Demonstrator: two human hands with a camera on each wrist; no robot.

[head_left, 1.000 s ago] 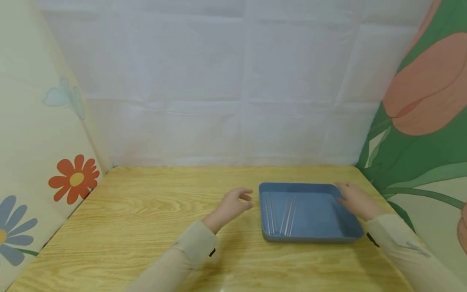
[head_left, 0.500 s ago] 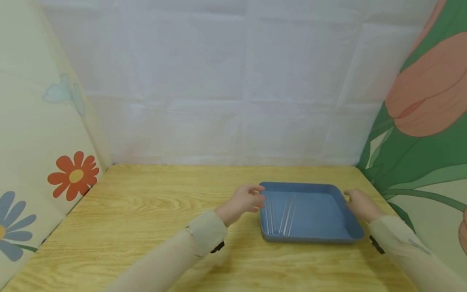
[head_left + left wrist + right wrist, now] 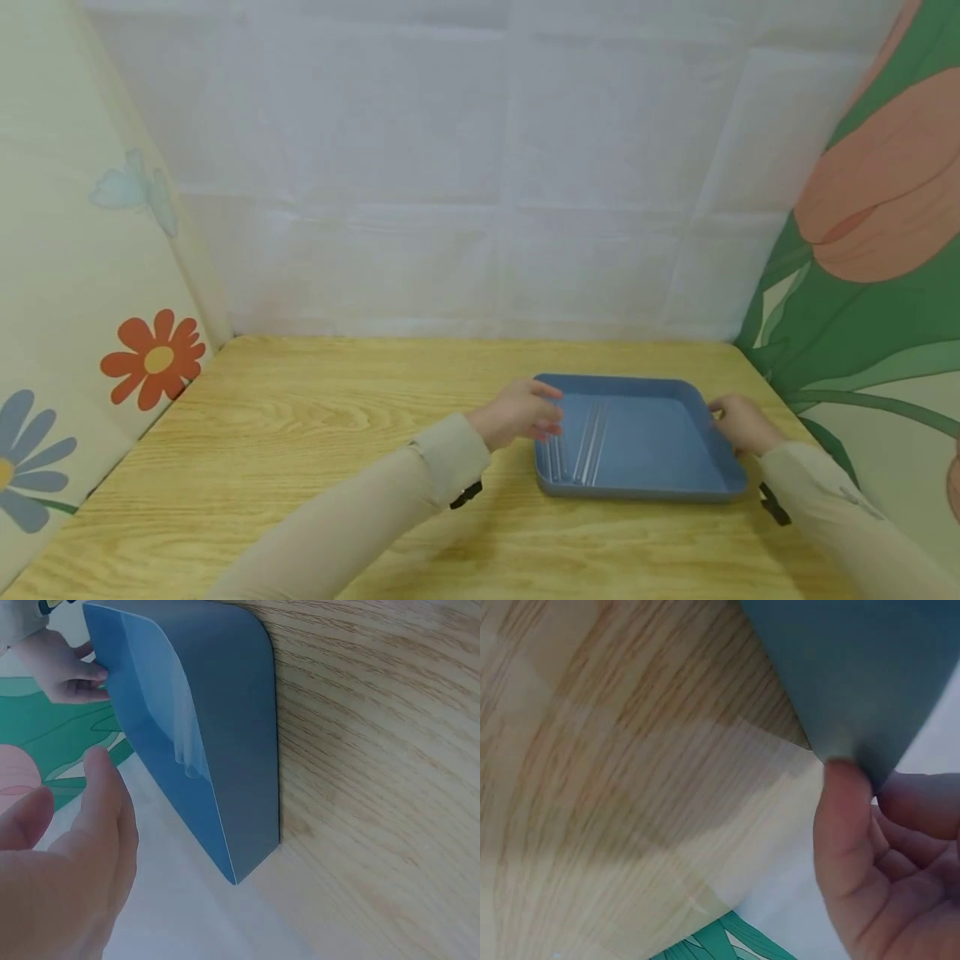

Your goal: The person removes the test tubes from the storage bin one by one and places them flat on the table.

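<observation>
A shallow blue tray [image 3: 648,442] sits on the right part of the table. Several thin, clear rods [image 3: 592,442] lie lengthwise in its left half, showing only faintly in the left wrist view. My left hand [image 3: 521,411] hovers over the tray's left edge with relaxed fingers, overlapping the far ends of the leftmost rods; in the left wrist view, the hand [image 3: 67,877] stands apart from the tray wall [image 3: 240,735]. At the opposite side my right hand [image 3: 746,425] pinches the tray's rim between thumb [image 3: 840,802] and fingers.
The tray stands on a wood-grain table [image 3: 337,417]. A white sheet [image 3: 480,167] hangs along its far edge. Flower-printed panels stand at the left [image 3: 52,250] and right [image 3: 862,333], the right one close behind the right arm.
My left hand has moved right, from beside the tray to over its left edge. My right hand has drawn back from over the right side and now holds the rim. The tray has stayed put.
</observation>
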